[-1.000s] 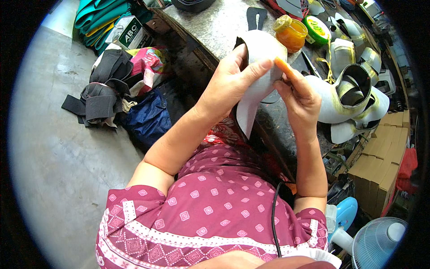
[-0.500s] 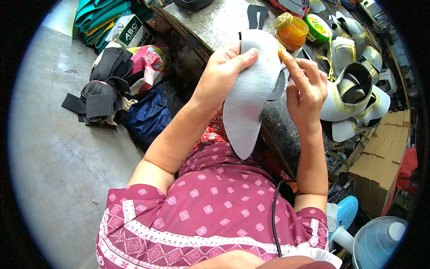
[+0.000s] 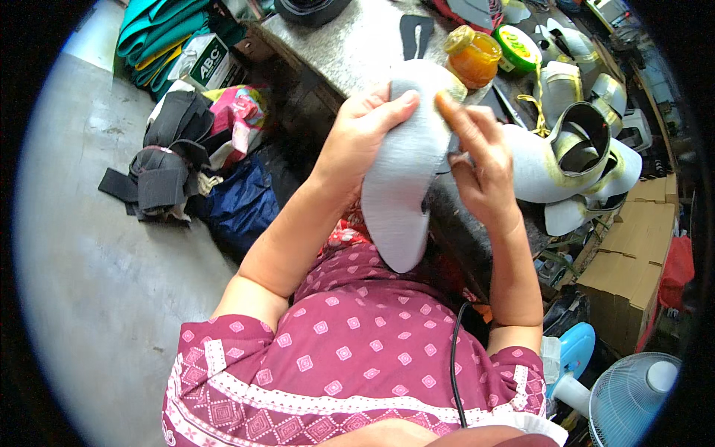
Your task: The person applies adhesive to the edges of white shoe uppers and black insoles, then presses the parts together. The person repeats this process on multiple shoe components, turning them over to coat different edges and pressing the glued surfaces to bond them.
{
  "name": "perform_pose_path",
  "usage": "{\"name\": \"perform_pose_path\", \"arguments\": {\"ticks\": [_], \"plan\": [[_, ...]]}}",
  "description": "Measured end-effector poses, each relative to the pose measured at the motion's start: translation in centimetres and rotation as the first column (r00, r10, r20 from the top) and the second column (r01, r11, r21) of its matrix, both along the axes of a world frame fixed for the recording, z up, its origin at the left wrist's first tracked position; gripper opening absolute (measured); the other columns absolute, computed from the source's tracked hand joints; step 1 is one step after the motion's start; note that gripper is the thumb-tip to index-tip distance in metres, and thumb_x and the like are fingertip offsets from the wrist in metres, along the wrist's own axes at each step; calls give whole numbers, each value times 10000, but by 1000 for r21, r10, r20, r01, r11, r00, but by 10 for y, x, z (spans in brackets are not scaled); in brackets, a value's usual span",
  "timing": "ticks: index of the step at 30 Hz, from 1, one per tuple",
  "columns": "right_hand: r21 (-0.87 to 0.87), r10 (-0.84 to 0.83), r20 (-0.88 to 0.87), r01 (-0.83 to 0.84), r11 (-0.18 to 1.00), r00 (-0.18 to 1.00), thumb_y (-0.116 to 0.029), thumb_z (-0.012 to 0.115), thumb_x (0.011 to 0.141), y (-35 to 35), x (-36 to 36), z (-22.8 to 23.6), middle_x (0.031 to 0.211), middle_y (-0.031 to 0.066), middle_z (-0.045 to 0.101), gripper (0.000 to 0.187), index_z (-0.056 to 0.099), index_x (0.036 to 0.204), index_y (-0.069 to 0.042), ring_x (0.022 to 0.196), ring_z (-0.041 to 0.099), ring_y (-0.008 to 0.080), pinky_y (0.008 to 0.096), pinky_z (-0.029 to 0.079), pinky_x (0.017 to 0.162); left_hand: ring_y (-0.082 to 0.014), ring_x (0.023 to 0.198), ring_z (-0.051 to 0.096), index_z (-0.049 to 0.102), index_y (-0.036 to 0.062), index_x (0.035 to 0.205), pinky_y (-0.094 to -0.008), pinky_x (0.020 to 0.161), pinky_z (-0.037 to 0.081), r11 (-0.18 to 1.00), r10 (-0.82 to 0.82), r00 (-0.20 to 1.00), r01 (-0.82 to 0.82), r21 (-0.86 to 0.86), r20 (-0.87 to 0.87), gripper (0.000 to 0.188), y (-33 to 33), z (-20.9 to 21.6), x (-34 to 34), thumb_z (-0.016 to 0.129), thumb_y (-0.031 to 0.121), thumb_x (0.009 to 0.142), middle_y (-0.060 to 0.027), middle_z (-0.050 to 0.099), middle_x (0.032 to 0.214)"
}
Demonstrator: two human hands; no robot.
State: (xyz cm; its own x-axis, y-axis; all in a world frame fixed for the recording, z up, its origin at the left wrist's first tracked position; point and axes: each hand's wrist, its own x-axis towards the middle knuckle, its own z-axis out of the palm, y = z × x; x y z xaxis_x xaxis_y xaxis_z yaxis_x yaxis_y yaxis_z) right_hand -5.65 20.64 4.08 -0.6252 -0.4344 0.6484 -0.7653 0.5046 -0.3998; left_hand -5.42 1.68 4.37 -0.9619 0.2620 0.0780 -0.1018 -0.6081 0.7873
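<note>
My left hand (image 3: pixel 361 134) grips a long grey shoe upper (image 3: pixel 402 167), thumb on its pale face and fingers behind, out of sight. The piece is held up over the table edge, its pointed end hanging toward my lap. Yellowish glue marks its far right rim. My right hand (image 3: pixel 484 160) has its index finger stretched out, the stained tip touching that rim; the other fingers are bent and grip nothing I can see. Just beyond stands a glass jar (image 3: pixel 474 61) of orange-yellow glue. A black cut-out piece (image 3: pixel 416 36) lies on the table beside it.
Several grey uppers with yellowed edges (image 3: pixel 551 164) are heaped at the right, near a green round tub (image 3: pixel 517 49). Cardboard boxes (image 3: pixel 622 257) and a fan (image 3: pixel 633 402) stand lower right. Bundled dark strips (image 3: pixel 160 175) and a blue bag (image 3: pixel 246 197) are at the left.
My right index finger has moved left and slightly down along the upper's glued rim. The upper has shifted a little left and turned slightly in my left hand.
</note>
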Motion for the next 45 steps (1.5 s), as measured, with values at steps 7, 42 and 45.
{"name": "perform_pose_path", "arguments": {"ticks": [7,42,45], "plan": [[26,-131,154,129,991,979,88,580,665,32,-29,25,978,75,594,526,734,1084,-191,849,616,248,364,503,815,-123,898,657,547,-21,1223,-258,813,529,994,102,993,-103,23,58,275,-17,7,-10,551,111,981,-79,670,1057],[-307,231,389,-111,945,892,91,541,793,-8,-14,28,1021,71,554,579,545,1356,-42,903,565,189,288,452,844,-71,864,619,568,6,1238,-222,772,508,986,147,965,-160,-43,-219,300,-1,13,1,525,212,1024,-35,664,1010],[-120,67,123,-52,991,990,85,529,800,-3,-12,18,1010,109,550,496,631,1264,-57,863,576,211,286,476,772,-79,863,630,567,2,1238,-226,775,513,978,202,965,-207,-16,-169,302,-4,14,1,524,210,1024,-43,671,1016]]}}
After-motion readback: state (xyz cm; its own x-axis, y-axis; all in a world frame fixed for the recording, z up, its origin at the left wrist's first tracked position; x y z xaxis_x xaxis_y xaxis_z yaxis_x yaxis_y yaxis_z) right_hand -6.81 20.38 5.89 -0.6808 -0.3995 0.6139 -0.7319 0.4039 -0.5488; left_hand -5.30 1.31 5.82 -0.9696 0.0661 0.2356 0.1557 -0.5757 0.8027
